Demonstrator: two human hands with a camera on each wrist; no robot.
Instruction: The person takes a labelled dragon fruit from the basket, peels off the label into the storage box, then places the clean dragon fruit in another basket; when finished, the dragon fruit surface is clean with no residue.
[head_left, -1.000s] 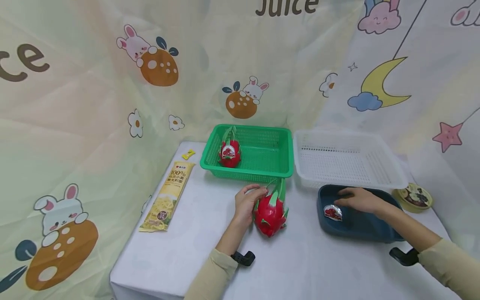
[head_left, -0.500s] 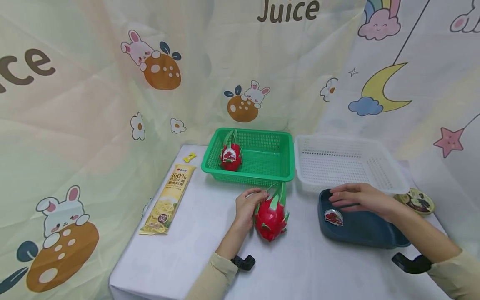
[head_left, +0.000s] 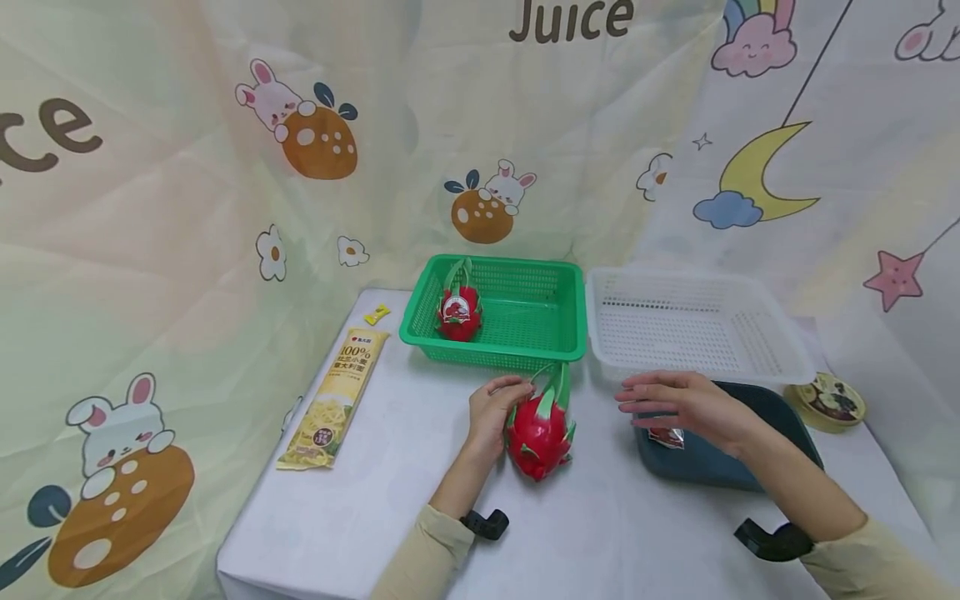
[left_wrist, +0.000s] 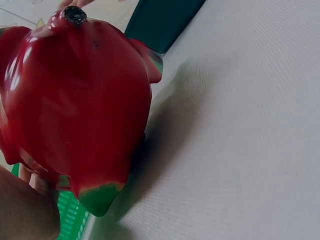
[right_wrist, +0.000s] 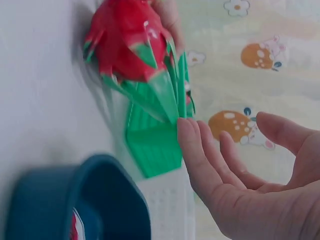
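My left hand (head_left: 495,408) grips a red dragon fruit (head_left: 538,440) by its upper left side, just in front of the green basket. Its glossy base (left_wrist: 75,100) fills much of the left wrist view, where most of the hand is hidden behind it. My right hand (head_left: 686,406) is held over the left part of a dark blue bin (head_left: 765,417), its fingers extended and nothing in them. A red and white sticker (head_left: 666,435) shows in the bin, partly covered by that hand. In the right wrist view, the right fingers (right_wrist: 200,150) reach toward the fruit's leaf tips.
A green basket (head_left: 491,354) at the back holds another dragon fruit (head_left: 459,312) with a round sticker. Right of it stands a white basket (head_left: 697,367). A round tin (head_left: 828,402) sits beside the bin. A pasta packet (head_left: 333,400) and a yellow candy (head_left: 377,314) lie at left.
My right hand has risen out of the blue bin and moved left toward the dragon fruit, its fingers straighter. My left hand and the fruit have stayed in place.
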